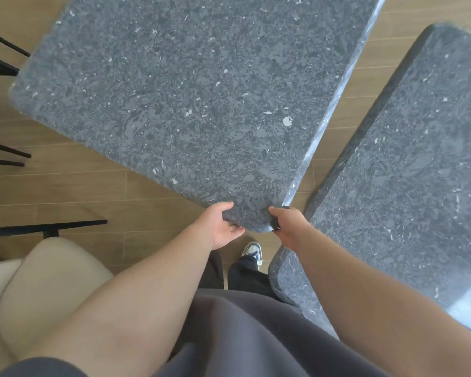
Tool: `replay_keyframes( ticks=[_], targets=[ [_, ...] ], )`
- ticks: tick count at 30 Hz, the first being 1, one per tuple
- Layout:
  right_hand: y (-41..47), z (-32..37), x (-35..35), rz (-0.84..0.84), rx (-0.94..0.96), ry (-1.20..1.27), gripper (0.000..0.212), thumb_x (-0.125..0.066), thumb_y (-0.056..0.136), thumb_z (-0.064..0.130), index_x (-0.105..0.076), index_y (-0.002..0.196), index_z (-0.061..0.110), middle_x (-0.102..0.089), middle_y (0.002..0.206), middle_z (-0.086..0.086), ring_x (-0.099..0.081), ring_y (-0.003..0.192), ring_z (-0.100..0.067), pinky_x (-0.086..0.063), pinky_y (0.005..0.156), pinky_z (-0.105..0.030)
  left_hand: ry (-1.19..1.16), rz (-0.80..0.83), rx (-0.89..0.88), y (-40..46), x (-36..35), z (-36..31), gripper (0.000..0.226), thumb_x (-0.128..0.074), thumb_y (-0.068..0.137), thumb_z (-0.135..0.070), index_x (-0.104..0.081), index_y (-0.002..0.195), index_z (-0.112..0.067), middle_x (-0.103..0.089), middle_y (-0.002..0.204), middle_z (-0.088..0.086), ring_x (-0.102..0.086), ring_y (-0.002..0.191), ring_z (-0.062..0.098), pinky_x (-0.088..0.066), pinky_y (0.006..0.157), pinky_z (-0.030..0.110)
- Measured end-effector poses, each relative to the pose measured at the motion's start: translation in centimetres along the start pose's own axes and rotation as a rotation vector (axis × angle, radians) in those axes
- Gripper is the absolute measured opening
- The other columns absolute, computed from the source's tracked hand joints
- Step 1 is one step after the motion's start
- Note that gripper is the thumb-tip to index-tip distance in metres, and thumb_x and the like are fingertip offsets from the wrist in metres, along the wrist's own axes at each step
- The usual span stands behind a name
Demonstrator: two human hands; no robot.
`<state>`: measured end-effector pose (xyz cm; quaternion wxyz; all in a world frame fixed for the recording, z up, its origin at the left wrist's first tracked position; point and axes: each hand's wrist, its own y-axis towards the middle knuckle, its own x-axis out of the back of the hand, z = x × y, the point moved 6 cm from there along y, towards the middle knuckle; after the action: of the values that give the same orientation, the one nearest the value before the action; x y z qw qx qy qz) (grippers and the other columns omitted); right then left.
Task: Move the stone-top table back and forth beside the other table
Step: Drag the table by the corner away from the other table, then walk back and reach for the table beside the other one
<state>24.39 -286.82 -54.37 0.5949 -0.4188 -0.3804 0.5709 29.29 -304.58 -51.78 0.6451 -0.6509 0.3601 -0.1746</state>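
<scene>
View from a head-worn camera, looking down at a person's two bare arms reaching forward to a dark grey speckled stone-top table. All places below are given from that table.

Far left of the table, thin black chair legs cross a wood-plank floor. Nearer the person and left of the table's near corner sits a cream cushioned chair seat.

The stone-top table fills the upper middle of the view, turned at an angle so that one rounded corner points toward the person. The left hand grips the left side of that corner, thumb lying on the top surface and fingers curled under the edge. The right hand grips the right side of the same corner, thumb on top and fingers wrapped around the rim; the fingertips beneath are hidden.

Below the corner, between the arms, a sneaker and dark trouser legs stand on the floor.

Right of the table, across a narrow strip of floor, stands the other table, with the same stone pattern. The two tops lie near each other and do not touch; the gap widens away from the person.

As a judgement: the task appears to be in mid-course. Both hands have a firm hold and the table sits skewed beside its neighbour, which suggests a push or pull is under way. How many passes are done cannot be told from this single view.
</scene>
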Motion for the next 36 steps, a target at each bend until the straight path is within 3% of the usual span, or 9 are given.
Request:
replay_keyframes(
  ticks=[4,8,11,15,17,23,28,31,36],
  targets=[
    [-1.9,0.1,-0.1,-0.101,0.071,-0.138,0.037,-0.056,0.093,0.009,-0.054,0.129,0.003,-0.064,0.101,-0.007,-0.061,0.09,-0.023,-0.056,0.087,-0.04,0.189,0.003,-0.056,-1.7,2.5,-2.1,0.026,-0.054,0.104,-0.019,-0.053,0.118,0.003,-0.061,0.124,0.024,-0.063,0.112,0.035,-0.053,0.094,0.045],
    [-5.6,-0.5,-2.2,-0.236,0.116,-0.226,0.061,-0.045,0.09,0.01,-0.037,0.149,0.021,-0.059,0.092,-0.004,-0.048,0.058,-0.013,-0.041,0.05,-0.024,0.311,0.011,-0.191,-3.9,6.2,-4.7,0.022,-0.05,0.105,-0.013,-0.059,0.123,-0.004,-0.071,0.119,0.017,-0.072,0.105,0.03,-0.06,0.085,0.043],
    [-7.6,-0.4,-5.6,-0.259,0.19,-0.319,0.066,-0.042,0.091,0.011,-0.031,0.154,0.026,-0.057,0.114,-0.002,-0.049,0.058,-0.01,-0.038,0.048,-0.024,0.346,-0.005,-0.297,-5.4,9.4,-8.1,0.021,-0.047,0.106,-0.01,-0.063,0.119,-0.007,-0.073,0.117,0.013,-0.073,0.104,0.028,-0.06,0.086,0.044],
    [-8.9,1.4,-13.7,-0.151,0.325,-0.404,0.055,-0.044,0.096,0.01,-0.041,0.147,0.027,-0.059,0.121,0.0,-0.062,0.087,-0.011,-0.045,0.063,-0.024,0.279,-0.016,-0.382,-7.3,13.7,-13.7,0.021,-0.045,0.106,-0.009,-0.063,0.117,-0.007,-0.072,0.116,0.014,-0.072,0.106,0.028,-0.06,0.088,0.044],
    [-9.1,2.5,-18.4,-0.105,0.344,-0.403,0.05,-0.045,0.096,0.011,-0.045,0.143,0.027,-0.056,0.131,0.008,-0.059,0.096,-0.006,-0.043,0.067,-0.022,0.276,-0.023,-0.412,-8.5,16.3,-16.7,0.021,-0.045,0.106,-0.009,-0.062,0.117,-0.007,-0.071,0.115,0.013,-0.072,0.105,0.028,-0.06,0.087,0.043],
    [-10.4,4.8,-32.4,-0.009,0.422,-0.448,0.043,-0.047,0.089,0.016,-0.052,0.13,0.027,-0.066,0.113,0.015,-0.065,0.092,-0.011,-0.052,0.071,-0.025,0.232,-0.125,-0.572,-13.5,26.4,-27.2,0.023,-0.04,0.104,-0.003,-0.063,0.107,-0.009,-0.071,0.103,0.01,-0.071,0.09,0.022,-0.059,0.081,0.04],
    [-12.0,5.2,-43.6,0.094,0.506,-0.397,0.034,-0.047,0.089,0.005,-0.057,0.112,0.028,-0.07,0.102,0.006,-0.067,0.094,-0.014,-0.058,0.092,-0.036,0.2,-0.153,-0.715,-18.9,34.7,-34.2,0.025,-0.043,0.104,-0.003,-0.066,0.105,-0.013,-0.072,0.099,0.006,-0.072,0.087,0.02,-0.058,0.079,0.038],
    [-13.6,4.9,-49.6,0.159,0.506,-0.38,0.036,-0.043,0.091,-0.003,-0.057,0.116,0.018,-0.068,0.097,0.001,-0.066,0.087,-0.013,-0.057,0.086,-0.032,0.118,-0.182,-0.76,-22.0,38.6,-36.1,0.024,-0.042,0.104,-0.003,-0.064,0.109,-0.01,-0.071,0.099,0.007,-0.073,0.085,0.019,-0.058,0.083,0.04],
    [-17.4,5.6,-58.5,0.318,0.583,-0.416,0.037,-0.041,0.092,-0.005,-0.059,0.112,0.019,-0.069,0.097,-0.004,-0.066,0.084,-0.014,-0.054,0.072,-0.026,-0.077,-0.282,-0.836,-26.9,44.3,-38.4,0.022,-0.045,0.105,-0.003,-0.063,0.117,-0.006,-0.072,0.105,0.01,-0.073,0.093,0.023,-0.06,0.085,0.041]
  ],
)
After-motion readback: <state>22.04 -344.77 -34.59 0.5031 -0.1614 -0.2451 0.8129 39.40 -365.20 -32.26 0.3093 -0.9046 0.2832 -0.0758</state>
